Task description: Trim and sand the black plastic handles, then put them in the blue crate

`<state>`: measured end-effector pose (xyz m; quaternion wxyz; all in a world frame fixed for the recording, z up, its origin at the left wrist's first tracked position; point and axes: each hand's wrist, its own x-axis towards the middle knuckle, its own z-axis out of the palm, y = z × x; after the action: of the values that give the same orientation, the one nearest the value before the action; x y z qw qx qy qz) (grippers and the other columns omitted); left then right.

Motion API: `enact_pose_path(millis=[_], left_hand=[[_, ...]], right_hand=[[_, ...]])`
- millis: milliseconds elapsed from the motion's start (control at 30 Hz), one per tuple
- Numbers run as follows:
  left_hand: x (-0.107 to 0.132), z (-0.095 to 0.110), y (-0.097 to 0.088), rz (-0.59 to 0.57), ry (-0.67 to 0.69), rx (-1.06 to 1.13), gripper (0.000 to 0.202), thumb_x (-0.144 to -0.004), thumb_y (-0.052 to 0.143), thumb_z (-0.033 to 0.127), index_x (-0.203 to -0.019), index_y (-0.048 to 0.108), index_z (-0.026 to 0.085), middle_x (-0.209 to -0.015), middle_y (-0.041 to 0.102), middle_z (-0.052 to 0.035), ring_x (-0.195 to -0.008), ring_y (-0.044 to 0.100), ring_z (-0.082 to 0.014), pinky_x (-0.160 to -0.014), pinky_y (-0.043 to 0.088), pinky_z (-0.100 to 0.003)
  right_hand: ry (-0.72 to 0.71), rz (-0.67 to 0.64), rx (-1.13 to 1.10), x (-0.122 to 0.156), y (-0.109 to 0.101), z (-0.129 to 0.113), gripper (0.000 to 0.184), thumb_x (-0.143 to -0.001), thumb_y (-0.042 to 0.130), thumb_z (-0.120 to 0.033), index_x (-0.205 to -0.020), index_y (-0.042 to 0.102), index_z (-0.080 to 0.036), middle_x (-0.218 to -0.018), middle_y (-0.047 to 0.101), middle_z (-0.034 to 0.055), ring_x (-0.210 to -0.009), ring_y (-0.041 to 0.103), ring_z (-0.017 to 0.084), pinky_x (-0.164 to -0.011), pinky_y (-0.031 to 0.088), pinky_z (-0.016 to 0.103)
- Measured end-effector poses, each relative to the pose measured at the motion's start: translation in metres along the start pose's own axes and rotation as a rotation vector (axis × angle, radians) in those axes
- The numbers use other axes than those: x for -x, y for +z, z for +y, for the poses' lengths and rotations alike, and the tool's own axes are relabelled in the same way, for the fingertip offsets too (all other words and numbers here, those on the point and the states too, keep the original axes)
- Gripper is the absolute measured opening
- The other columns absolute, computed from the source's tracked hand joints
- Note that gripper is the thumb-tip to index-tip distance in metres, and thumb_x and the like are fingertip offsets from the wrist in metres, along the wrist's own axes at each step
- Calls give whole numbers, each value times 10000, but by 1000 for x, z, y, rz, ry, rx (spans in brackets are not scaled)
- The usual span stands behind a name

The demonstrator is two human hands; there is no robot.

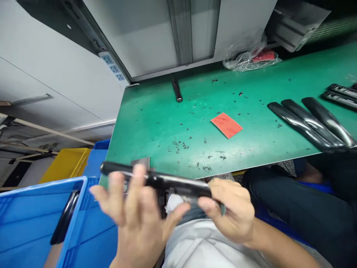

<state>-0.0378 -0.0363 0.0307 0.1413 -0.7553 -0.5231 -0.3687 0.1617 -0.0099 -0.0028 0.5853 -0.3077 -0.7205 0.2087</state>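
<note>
black plastic bar (164, 181) is held above the lap, clear of the table edge, its length spanning both hands: left hand (136, 216) has its fingers closed over it, right hand (228, 210) pinches the far end. matching black bars (306, 123) lie side by side on the green table (145, 130).

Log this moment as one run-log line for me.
Left hand: holding black plastic bar | right hand: holding bar's right end | green bench: red sheet, black shavings, black bars
</note>
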Motion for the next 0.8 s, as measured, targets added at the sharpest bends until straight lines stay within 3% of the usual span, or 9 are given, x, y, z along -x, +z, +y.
enact_pose_path(millis=[33,100,167,267,367,433,533,633,800], left_hand=[[2,0,-8,-113,164,-3,1004,-882,838,230,-1702,260,261,-1685,416,-164,-1634,217,-361,-1334,59,-628],[3,-2,-17,-279,346,82,602,-993,639,92,-1578,502,125,-1412,673,-183,-1461,498,-305,-1290,273,-533],[1,-7,-20,-311,338,180,460,-999,546,-7,-1445,615,77,-1223,738,-164,-1243,618,-251,-1149,424,-431],[1,-13,-16,-267,257,249,448,-958,613,-40,-1389,641,78,-1185,733,-163,-1148,628,-247,-1040,457,-428],[2,-15,-10,-272,261,281,465,-954,645,-19,-1410,619,71,-1236,725,-183,-1186,622,-261,-1025,459,-445],[3,-14,-8,-285,260,290,454,-973,618,-12,-1418,612,76,-1257,721,-186,-1196,618,-259,-1026,457,-448],[1,-12,-8,-326,256,313,449,-1000,577,7,-1443,591,80,-1291,709,-194,-1214,609,-264,-1025,456,-454],[-1,-11,-8,-364,272,328,428,-1024,573,57,-1450,581,78,-1301,703,-196,-1209,602,-267,-1018,452,-448],[-6,-9,-8,-406,290,309,360,-1079,514,168,-1419,598,89,-1255,724,-184,-1185,615,-258,-1022,453,-427]], right_hand=[[-41,-42,-42,-3,-1,-3,319,-1082,540,-289,-778,570,-199,-604,503,-38,-515,439,98,-499,353,277],[-59,-108,-132,-6,-6,-7,288,-1095,525,-330,-858,610,-190,-642,548,-32,-540,487,101,-520,383,274],[87,-126,-159,-9,-15,-6,217,-1101,521,-376,-1084,632,-190,-740,609,-26,-592,543,101,-545,429,250],[309,-205,-60,-13,-32,0,211,-1112,484,-296,-1288,557,-204,-912,661,0,-731,608,97,-641,488,218],[99,-366,-59,-18,-40,4,197,-1092,416,-140,-1163,596,-175,-933,672,23,-824,605,111,-747,501,240],[-90,-391,-32,-23,-41,4,233,-1087,377,-128,-1129,605,-146,-886,667,37,-779,568,131,-716,480,280],[-254,-347,142,-29,-36,1,380,-1123,400,-378,-971,647,-133,-720,593,23,-642,462,155,-588,375,329],[-332,-293,260,-33,-30,0,616,-1032,481,-678,-740,638,-159,-620,521,14,-594,400,164,-542,314,352],[-388,-279,398,-38,-30,1,627,-1036,482,-671,-652,597,-189,-610,482,8,-601,376,169,-554,304,344]])
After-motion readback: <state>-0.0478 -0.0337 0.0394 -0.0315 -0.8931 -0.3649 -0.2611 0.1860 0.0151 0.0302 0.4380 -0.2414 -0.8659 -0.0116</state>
